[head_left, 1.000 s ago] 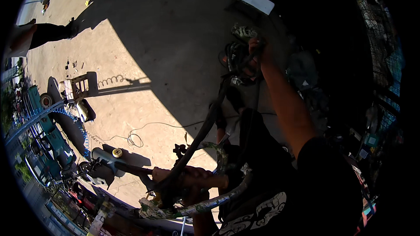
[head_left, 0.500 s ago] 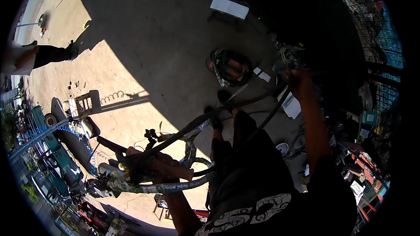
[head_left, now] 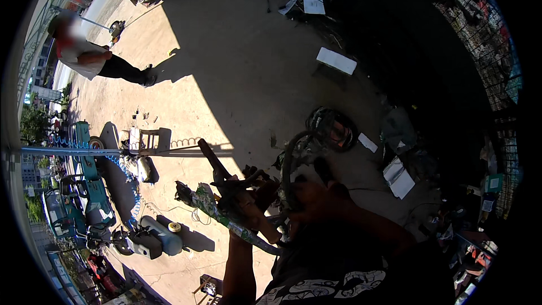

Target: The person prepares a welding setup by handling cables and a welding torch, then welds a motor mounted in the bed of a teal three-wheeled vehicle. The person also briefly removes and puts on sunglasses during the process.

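Observation:
My left hand (head_left: 247,204) is wrapped round a bundle of dark hoses or cables, in front of my body. From that bundle a length wrapped in patchy green and silver (head_left: 226,221) runs down toward my shirt, and a brown stick-like piece (head_left: 213,158) juts out on the far side. A thick dark hose (head_left: 289,161) arches up between my hands. My right hand (head_left: 314,196), in shadow, is closed on this hose close to the left hand. Its fingertips are hard to make out.
Ahead on the shaded floor lie a dark coil with orange inside (head_left: 339,130), a white block (head_left: 337,60) and white sheets (head_left: 399,178). A person (head_left: 84,56) stands far left. To the left are a pole (head_left: 73,151), a wooden stool (head_left: 149,140), a grey-blue tank (head_left: 162,236) and a teal vehicle (head_left: 84,203).
My right hand has come in from the far right toward my left hand, drawing the stretched hose into a tight loop. The view has shifted, showing more of the person on the left.

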`<action>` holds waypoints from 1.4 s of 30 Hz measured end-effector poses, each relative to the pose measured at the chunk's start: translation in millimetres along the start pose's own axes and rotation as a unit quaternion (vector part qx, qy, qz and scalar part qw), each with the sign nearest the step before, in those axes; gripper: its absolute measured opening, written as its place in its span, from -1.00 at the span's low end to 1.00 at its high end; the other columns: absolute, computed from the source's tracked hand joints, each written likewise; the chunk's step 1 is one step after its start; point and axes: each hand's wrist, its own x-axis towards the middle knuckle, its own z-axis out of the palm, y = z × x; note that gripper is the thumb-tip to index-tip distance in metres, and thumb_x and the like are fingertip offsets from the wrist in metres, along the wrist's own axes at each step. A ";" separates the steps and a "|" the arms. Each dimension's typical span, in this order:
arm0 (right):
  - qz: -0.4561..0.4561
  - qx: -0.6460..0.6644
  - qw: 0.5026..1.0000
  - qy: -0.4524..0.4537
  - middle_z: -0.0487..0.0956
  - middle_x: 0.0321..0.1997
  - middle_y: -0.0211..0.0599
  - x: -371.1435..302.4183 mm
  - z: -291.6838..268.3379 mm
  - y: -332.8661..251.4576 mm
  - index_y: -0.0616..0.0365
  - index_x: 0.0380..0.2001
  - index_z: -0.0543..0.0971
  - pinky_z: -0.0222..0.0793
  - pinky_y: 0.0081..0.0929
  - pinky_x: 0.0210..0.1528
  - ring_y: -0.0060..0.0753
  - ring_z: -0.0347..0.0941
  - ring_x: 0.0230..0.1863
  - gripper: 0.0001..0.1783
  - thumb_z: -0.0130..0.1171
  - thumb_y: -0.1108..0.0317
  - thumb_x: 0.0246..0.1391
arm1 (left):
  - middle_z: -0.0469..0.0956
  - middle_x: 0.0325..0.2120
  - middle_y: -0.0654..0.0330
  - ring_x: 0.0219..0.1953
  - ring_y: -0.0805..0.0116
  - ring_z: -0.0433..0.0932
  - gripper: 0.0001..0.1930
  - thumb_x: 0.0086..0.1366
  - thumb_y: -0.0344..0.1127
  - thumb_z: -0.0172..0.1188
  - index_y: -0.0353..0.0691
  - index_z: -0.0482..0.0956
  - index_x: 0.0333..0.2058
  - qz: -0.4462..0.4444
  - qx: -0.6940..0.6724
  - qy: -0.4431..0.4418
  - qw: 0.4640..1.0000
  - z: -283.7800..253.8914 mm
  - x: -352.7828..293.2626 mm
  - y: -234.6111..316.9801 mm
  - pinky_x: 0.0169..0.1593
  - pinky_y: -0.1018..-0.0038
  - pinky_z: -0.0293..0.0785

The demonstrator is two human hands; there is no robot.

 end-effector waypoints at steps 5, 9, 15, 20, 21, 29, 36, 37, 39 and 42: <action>-0.094 -0.088 0.990 -0.058 0.52 -0.23 -0.11 27.0 26.8 -41.6 0.22 -0.22 0.53 0.49 -0.20 -0.24 0.02 0.53 -0.26 -0.57 0.32 0.19 -0.13 | 0.47 -0.11 0.10 0.02 0.12 0.48 -0.12 -0.21 -0.40 0.37 -0.16 0.24 0.19 0.025 -0.049 -0.007 0.998 -16.2 -25.5 14.2 0.08 0.14 0.48; -0.112 -0.160 0.976 -0.096 0.50 -0.24 -0.10 43.9 52.1 -51.3 0.23 -0.20 0.48 0.50 -0.16 -0.26 0.03 0.53 -0.27 -0.53 0.32 0.17 -0.15 | 0.47 -0.12 0.11 0.02 0.12 0.48 -0.10 -0.25 -0.41 0.35 -0.14 0.22 0.20 0.042 -0.079 -0.011 0.996 -30.9 -51.4 31.1 0.11 0.13 0.45; -0.078 -0.154 0.971 -0.163 0.48 -0.16 0.02 56.4 89.0 -59.4 0.26 -0.11 0.41 0.50 -0.09 -0.24 0.10 0.51 -0.22 -0.43 0.31 0.07 -0.05 | 0.46 -0.16 0.06 -0.04 0.06 0.49 -0.17 -0.26 -0.39 0.34 -0.17 0.26 0.12 0.089 -0.074 -0.015 0.993 -37.3 -69.5 52.3 0.05 0.11 0.47; -0.068 -0.083 0.976 -0.191 0.45 -0.06 0.01 48.0 87.7 -80.9 0.28 -0.01 0.38 0.49 -0.11 -0.14 0.08 0.48 -0.08 -0.38 0.29 0.05 0.02 | 0.46 -0.20 0.02 -0.10 0.01 0.50 -0.25 -0.25 -0.36 0.33 -0.19 0.30 0.04 0.130 -0.064 -0.015 0.989 -38.1 -84.2 69.7 -0.02 0.09 0.49; -0.071 -0.037 0.979 -0.188 0.45 -0.04 0.03 47.0 86.2 -79.4 0.29 0.05 0.35 0.48 -0.13 -0.10 0.06 0.49 -0.06 -0.34 0.29 0.04 0.03 | 0.45 -0.21 0.01 -0.11 0.00 0.50 -0.27 -0.25 -0.35 0.33 -0.20 0.31 0.02 0.135 -0.062 -0.014 0.989 -37.7 -88.2 70.7 -0.03 0.09 0.50; 0.311 0.334 0.889 -0.040 0.60 -0.21 -0.10 27.1 64.1 83.7 0.34 -0.07 0.50 0.48 -0.22 -0.08 -0.15 0.56 -0.19 -0.38 0.01 -0.12 0.24 | 0.43 -0.23 -0.03 -0.21 -0.01 0.52 -0.34 -0.26 -0.37 0.34 -0.24 0.35 -0.06 0.086 -0.082 -0.054 0.991 -32.5 -90.2 72.6 -0.17 0.13 0.53; 0.513 0.579 0.633 0.024 0.37 0.19 0.16 52.3 66.2 131.8 0.45 0.20 0.21 0.33 0.05 0.19 0.17 0.39 0.15 -0.03 -0.14 -0.37 0.18 | 0.42 -0.22 -0.05 -0.28 0.06 0.50 -0.33 -0.27 -0.32 0.36 -0.23 0.35 -0.07 0.044 -0.068 -0.063 0.995 -15.7 -78.9 57.3 -0.21 0.15 0.49; 0.523 0.605 0.600 0.031 0.29 0.27 0.21 61.4 67.9 136.3 0.46 0.26 0.14 0.30 0.09 0.22 0.23 0.35 0.18 0.04 -0.13 -0.40 0.15 | 0.45 -0.21 -0.07 -0.27 0.05 0.52 -0.33 -0.27 -0.34 0.38 -0.25 0.37 -0.06 0.046 -0.066 -0.070 0.994 -11.9 -77.5 55.2 -0.21 0.17 0.50; 0.514 0.661 0.547 0.016 0.16 0.33 0.26 79.3 67.4 143.9 0.46 0.31 -0.01 0.22 0.14 0.26 0.31 0.27 0.23 0.18 -0.08 -0.47 0.06 | 0.50 -0.18 -0.11 -0.25 0.04 0.57 -0.32 -0.27 -0.37 0.41 -0.29 0.40 -0.06 0.050 -0.060 -0.090 0.993 -5.3 -72.3 55.5 -0.21 0.20 0.52; 0.552 0.641 0.533 0.027 0.14 0.33 0.29 108.6 73.2 144.7 0.44 0.34 -0.11 0.21 0.19 0.25 0.32 0.22 0.25 0.24 -0.03 -0.48 0.03 | 0.53 -0.19 -0.07 -0.26 0.06 0.58 -0.29 -0.29 -0.27 0.50 -0.25 0.41 -0.07 0.041 -0.031 -0.072 0.996 1.4 -72.5 52.7 -0.26 0.21 0.54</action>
